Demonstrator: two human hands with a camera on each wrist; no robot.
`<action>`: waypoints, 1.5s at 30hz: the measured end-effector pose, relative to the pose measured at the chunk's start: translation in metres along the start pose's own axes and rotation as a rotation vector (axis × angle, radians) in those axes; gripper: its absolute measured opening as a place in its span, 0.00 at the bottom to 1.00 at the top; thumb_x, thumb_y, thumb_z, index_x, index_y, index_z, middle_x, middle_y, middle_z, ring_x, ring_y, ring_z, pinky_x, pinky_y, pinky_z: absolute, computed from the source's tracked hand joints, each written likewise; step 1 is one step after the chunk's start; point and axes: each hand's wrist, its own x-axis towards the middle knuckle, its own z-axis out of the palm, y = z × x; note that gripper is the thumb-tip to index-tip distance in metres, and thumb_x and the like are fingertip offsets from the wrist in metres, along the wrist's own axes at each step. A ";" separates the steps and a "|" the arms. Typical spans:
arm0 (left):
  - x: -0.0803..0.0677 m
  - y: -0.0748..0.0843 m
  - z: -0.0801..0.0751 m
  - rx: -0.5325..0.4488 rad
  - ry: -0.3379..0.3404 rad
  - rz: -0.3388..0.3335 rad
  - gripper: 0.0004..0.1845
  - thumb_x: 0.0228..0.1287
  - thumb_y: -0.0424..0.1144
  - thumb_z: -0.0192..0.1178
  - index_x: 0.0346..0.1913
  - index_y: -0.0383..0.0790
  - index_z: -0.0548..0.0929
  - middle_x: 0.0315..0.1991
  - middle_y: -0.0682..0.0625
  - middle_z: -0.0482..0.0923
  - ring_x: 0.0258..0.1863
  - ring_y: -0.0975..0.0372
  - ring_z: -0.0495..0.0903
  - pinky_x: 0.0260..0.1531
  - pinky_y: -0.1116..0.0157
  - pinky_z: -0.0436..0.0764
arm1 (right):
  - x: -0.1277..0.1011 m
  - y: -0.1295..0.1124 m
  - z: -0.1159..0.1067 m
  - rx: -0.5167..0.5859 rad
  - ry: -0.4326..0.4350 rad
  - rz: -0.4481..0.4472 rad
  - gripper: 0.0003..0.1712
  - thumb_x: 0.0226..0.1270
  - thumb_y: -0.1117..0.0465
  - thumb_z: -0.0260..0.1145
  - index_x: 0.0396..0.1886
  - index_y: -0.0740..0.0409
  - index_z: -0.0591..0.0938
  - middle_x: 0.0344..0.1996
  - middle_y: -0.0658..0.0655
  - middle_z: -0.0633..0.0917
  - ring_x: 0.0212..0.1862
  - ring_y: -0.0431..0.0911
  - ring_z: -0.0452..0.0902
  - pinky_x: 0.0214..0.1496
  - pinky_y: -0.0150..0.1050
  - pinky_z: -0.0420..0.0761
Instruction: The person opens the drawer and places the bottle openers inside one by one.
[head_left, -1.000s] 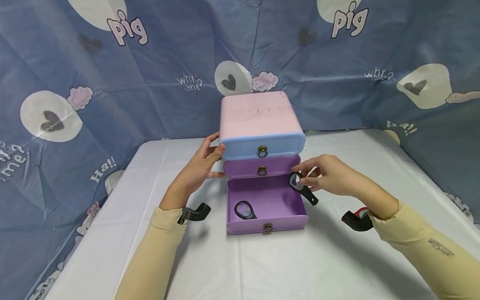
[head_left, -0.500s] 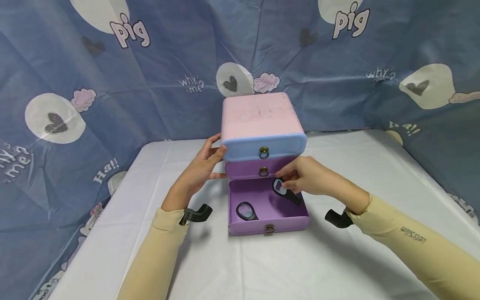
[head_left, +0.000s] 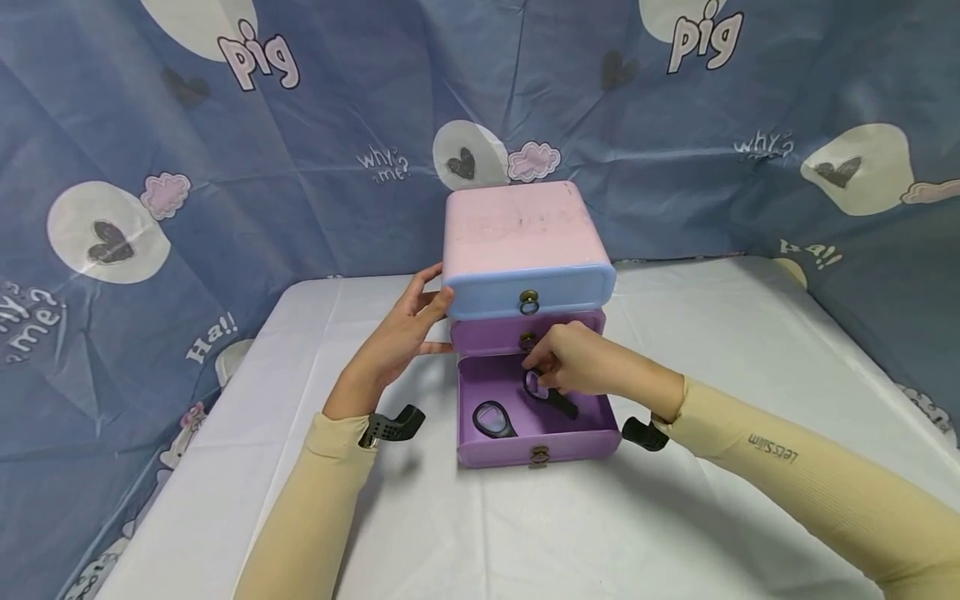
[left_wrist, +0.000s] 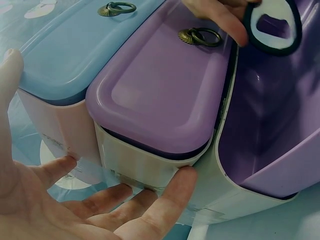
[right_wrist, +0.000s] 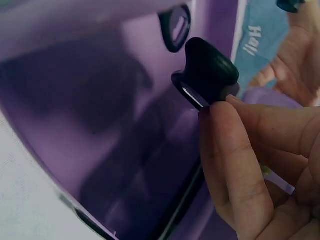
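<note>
My right hand (head_left: 581,367) is covering the bottle opener (head_left: 551,396) head; its handle is running out of frame at my wrist. My fingers are hiding the middle drawer's ring (head_left: 528,341).

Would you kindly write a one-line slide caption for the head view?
Right hand holds a black bottle opener over the open purple bottom drawer; left hand steadies the drawer unit.

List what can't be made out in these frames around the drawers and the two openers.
- Upper two drawers: shut, contents hidden in every view.
- Held bottle opener: head view, right hand covers its head end; right wrist view, blurred.
- Second opener: handle cut off by the open drawer's front wall.
- Left hand: fingertips hidden behind the cabinet side.
</note>
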 end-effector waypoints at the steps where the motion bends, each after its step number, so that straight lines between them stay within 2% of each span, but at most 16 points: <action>1: 0.000 0.000 0.000 0.001 0.001 -0.001 0.43 0.77 0.66 0.58 0.86 0.65 0.51 0.81 0.39 0.56 0.80 0.43 0.64 0.62 0.37 0.84 | 0.002 0.000 0.001 -0.009 -0.006 0.003 0.17 0.66 0.72 0.77 0.54 0.66 0.91 0.26 0.51 0.87 0.27 0.38 0.87 0.32 0.30 0.87; 8: -0.001 0.001 0.001 0.007 -0.005 -0.005 0.41 0.79 0.64 0.56 0.86 0.64 0.50 0.81 0.39 0.56 0.81 0.43 0.63 0.63 0.37 0.83 | 0.011 -0.004 0.011 -0.022 -0.054 0.055 0.17 0.66 0.73 0.77 0.54 0.66 0.91 0.28 0.53 0.85 0.27 0.40 0.87 0.33 0.31 0.88; 17: -0.001 0.001 0.001 0.006 -0.007 0.005 0.44 0.77 0.67 0.58 0.87 0.64 0.50 0.81 0.39 0.56 0.80 0.43 0.63 0.62 0.36 0.83 | 0.015 -0.009 0.020 -0.083 -0.072 0.026 0.16 0.66 0.72 0.77 0.54 0.66 0.91 0.28 0.51 0.87 0.25 0.39 0.87 0.37 0.31 0.88; 23: 0.000 0.001 0.000 0.001 -0.007 0.008 0.45 0.75 0.68 0.59 0.86 0.64 0.51 0.80 0.38 0.57 0.80 0.43 0.64 0.62 0.36 0.83 | 0.016 -0.011 0.021 -0.053 -0.126 0.082 0.16 0.68 0.71 0.76 0.55 0.65 0.90 0.32 0.52 0.89 0.27 0.39 0.87 0.36 0.31 0.88; 26: 0.000 0.001 0.001 -0.001 -0.007 0.006 0.46 0.74 0.68 0.59 0.86 0.64 0.51 0.80 0.38 0.56 0.80 0.42 0.64 0.63 0.35 0.82 | 0.017 -0.012 0.023 -0.035 -0.152 0.095 0.18 0.69 0.71 0.75 0.58 0.66 0.89 0.33 0.52 0.88 0.30 0.39 0.88 0.38 0.31 0.89; 31: 0.000 0.001 0.000 -0.003 -0.004 0.005 0.47 0.73 0.69 0.60 0.86 0.64 0.51 0.81 0.38 0.56 0.81 0.42 0.63 0.63 0.35 0.82 | 0.017 -0.013 0.024 -0.109 -0.190 0.038 0.24 0.69 0.67 0.76 0.65 0.65 0.86 0.38 0.51 0.91 0.38 0.36 0.84 0.46 0.32 0.86; 33: 0.000 0.001 0.001 -0.003 -0.004 0.005 0.47 0.73 0.69 0.60 0.86 0.64 0.51 0.81 0.38 0.56 0.81 0.43 0.63 0.63 0.35 0.82 | 0.016 -0.012 0.024 -0.143 -0.205 0.016 0.26 0.70 0.65 0.76 0.66 0.64 0.85 0.41 0.51 0.92 0.41 0.38 0.83 0.49 0.34 0.86; 36: -0.001 0.002 0.001 -0.001 -0.004 0.003 0.46 0.74 0.69 0.59 0.86 0.64 0.51 0.81 0.39 0.56 0.81 0.43 0.63 0.64 0.35 0.82 | 0.013 -0.012 0.023 -0.141 -0.229 0.030 0.28 0.72 0.62 0.76 0.69 0.63 0.83 0.48 0.54 0.93 0.49 0.42 0.88 0.56 0.39 0.88; 40: -0.002 0.002 0.000 0.002 -0.003 0.002 0.45 0.75 0.68 0.59 0.86 0.65 0.51 0.81 0.39 0.56 0.81 0.43 0.63 0.64 0.36 0.82 | 0.008 -0.013 0.018 -0.131 -0.234 0.041 0.29 0.75 0.59 0.74 0.72 0.63 0.81 0.58 0.60 0.91 0.59 0.48 0.88 0.62 0.43 0.87; 45: -0.002 0.002 0.001 0.004 -0.004 0.004 0.43 0.76 0.67 0.58 0.86 0.65 0.52 0.80 0.39 0.57 0.80 0.43 0.63 0.64 0.36 0.82 | -0.003 -0.013 0.007 -0.104 -0.197 0.029 0.26 0.77 0.59 0.73 0.69 0.63 0.83 0.59 0.62 0.89 0.58 0.49 0.90 0.63 0.45 0.87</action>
